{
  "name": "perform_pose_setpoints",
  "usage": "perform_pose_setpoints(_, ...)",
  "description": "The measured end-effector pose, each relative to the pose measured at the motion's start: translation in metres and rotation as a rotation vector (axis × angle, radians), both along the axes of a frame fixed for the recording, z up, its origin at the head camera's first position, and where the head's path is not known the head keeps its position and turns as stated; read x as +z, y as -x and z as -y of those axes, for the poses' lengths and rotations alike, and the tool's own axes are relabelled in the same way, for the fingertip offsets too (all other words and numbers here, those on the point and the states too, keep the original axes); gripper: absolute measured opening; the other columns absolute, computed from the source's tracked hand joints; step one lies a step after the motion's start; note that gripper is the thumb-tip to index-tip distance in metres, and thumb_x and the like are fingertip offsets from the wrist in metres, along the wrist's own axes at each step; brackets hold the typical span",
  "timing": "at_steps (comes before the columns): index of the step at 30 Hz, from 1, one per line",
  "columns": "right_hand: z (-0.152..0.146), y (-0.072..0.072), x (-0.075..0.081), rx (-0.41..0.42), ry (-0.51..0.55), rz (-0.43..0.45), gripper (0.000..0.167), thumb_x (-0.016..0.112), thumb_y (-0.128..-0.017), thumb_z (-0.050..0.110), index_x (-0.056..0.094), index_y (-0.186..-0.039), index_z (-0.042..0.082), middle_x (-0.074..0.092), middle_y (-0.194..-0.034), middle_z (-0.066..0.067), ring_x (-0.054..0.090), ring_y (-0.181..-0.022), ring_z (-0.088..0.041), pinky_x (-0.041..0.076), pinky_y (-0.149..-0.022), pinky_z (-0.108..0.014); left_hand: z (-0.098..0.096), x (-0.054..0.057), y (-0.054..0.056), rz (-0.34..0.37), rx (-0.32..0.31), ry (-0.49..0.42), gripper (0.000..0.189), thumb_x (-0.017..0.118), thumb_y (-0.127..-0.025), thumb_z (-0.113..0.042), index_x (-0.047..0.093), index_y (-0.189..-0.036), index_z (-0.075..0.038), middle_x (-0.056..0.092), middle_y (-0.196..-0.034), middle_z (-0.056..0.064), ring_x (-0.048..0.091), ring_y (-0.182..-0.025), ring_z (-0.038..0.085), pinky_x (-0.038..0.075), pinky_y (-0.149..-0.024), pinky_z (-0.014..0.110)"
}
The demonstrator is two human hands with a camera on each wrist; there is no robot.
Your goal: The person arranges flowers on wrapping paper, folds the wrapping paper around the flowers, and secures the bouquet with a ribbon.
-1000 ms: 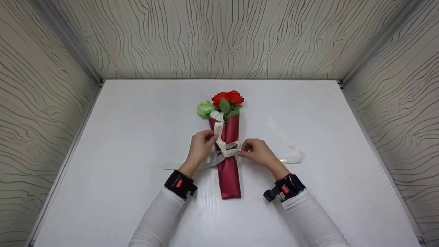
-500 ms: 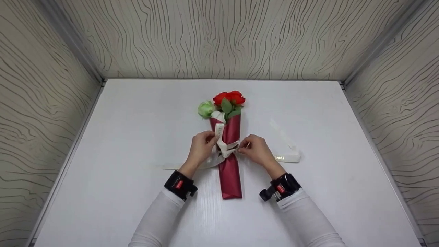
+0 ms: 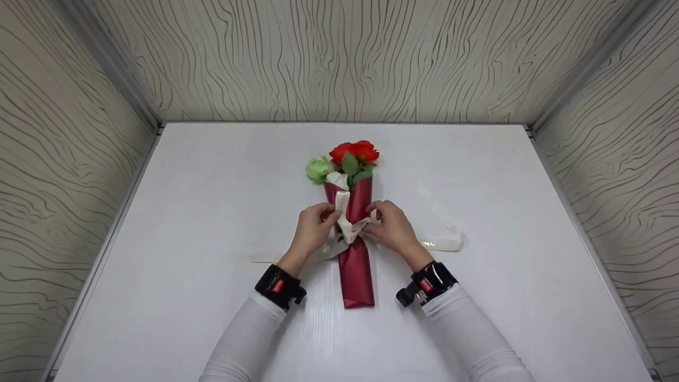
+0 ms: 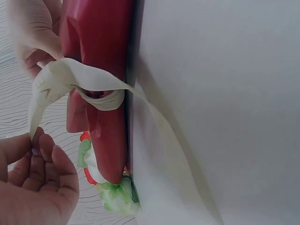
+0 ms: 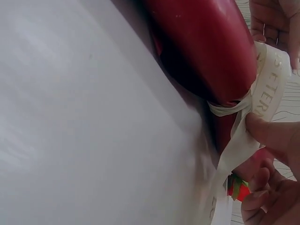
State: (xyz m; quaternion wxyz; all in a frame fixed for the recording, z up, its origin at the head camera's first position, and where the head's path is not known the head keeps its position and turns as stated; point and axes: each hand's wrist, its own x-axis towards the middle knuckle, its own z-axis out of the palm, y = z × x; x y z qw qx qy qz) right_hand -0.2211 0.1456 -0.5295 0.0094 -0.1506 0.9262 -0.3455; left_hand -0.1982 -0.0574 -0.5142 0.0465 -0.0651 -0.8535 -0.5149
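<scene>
A bouquet in dark red wrapping paper lies on the table, its red flowers and pale green flower toward the back. Cream printed ribbon circles its middle and stands up in a loop in front. My left hand pinches that ribbon between thumb and fingertips, on the bouquet's left side. Over on the right side, my right hand has ribbon between its curled fingers and thumb; in the right wrist view the thumb presses against the ribbon. The fingers partly hide the knot area.
One ribbon tail trails left across the white table. Another tail runs right and folds back toward the rear. Patterned wall panels stand behind and at both sides.
My right hand has moved up and left toward the bouquet, drawing a fold of ribbon with it. The left hand stays nearly in place, still pinching the ribbon.
</scene>
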Motion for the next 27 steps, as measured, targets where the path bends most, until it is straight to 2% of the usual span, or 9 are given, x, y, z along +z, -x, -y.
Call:
perform_pose_setpoints(4,0.0,0.001,0.001,0.022,-0.044,0.018,0.022,0.075,-0.067,0.022,0.064,-0.083,0.012,0.048,-0.079,-0.004,0.046,-0.069,-0.016,0.039,-0.058,-0.03,-0.001,0.001,0.0,0.005,-0.007,-0.004,0.014,0.06,-0.085,-0.019,0.066,-0.088,-0.007,0.06,-0.072,-0.003,0.054,-0.064,0.008,0.044,-0.059,0.023)
perform_pose_setpoints(8,0.0,0.001,0.001,0.046,-0.05,0.009,0.017,0.074,-0.066,0.018,0.059,-0.071,0.012,0.046,-0.076,-0.001,0.045,-0.068,-0.015,0.039,-0.059,-0.029,-0.001,0.001,-0.001,-0.001,-0.015,-0.003,0.015,0.06,-0.085,-0.019,0.067,-0.089,-0.006,0.061,-0.072,-0.002,0.054,-0.064,0.008,0.045,-0.058,0.023)
perform_pose_setpoints(14,0.005,-0.002,-0.001,0.025,-0.082,-0.117,0.019,0.068,-0.064,0.01,0.049,-0.063,0.013,0.043,-0.068,0.004,0.043,-0.06,-0.013,0.037,-0.052,-0.028,0.0,0.001,-0.003,-0.017,-0.032,-0.024,0.017,0.061,-0.085,-0.021,0.067,-0.091,-0.007,0.062,-0.075,-0.003,0.055,-0.066,0.008,0.045,-0.06,0.023)
perform_pose_setpoints(18,0.012,-0.004,-0.003,-0.025,-0.142,-0.213,0.018,0.065,-0.065,0.007,0.049,-0.06,0.015,0.044,-0.065,0.006,0.043,-0.056,-0.012,0.038,-0.049,-0.029,-0.001,0.0,-0.005,-0.044,-0.076,-0.065,0.015,0.061,-0.084,-0.021,0.067,-0.09,-0.009,0.062,-0.077,-0.003,0.056,-0.069,0.007,0.046,-0.061,0.024)
perform_pose_setpoints(21,0.017,-0.005,-0.004,-0.07,-0.18,-0.244,0.019,0.064,-0.067,0.008,0.048,-0.058,0.015,0.045,-0.063,0.005,0.043,-0.054,-0.013,0.038,-0.047,-0.032,-0.002,-0.001,-0.006,-0.072,-0.116,-0.109,0.012,0.062,-0.083,-0.02,0.066,-0.088,-0.01,0.062,-0.078,-0.004,0.057,-0.07,0.006,0.047,-0.062,0.023)
perform_pose_setpoints(27,0.024,-0.002,-0.004,-0.163,-0.212,-0.246,0.03,0.059,-0.08,0.023,0.048,-0.053,0.016,0.047,-0.058,0.004,0.047,-0.05,-0.017,0.038,-0.043,-0.036,-0.003,0.026,-0.022,-0.084,-0.2,-0.158,0.007,0.062,-0.081,-0.004,0.064,-0.085,0.001,0.063,-0.079,0.009,0.056,-0.072,0.016,0.047,-0.066,0.034)
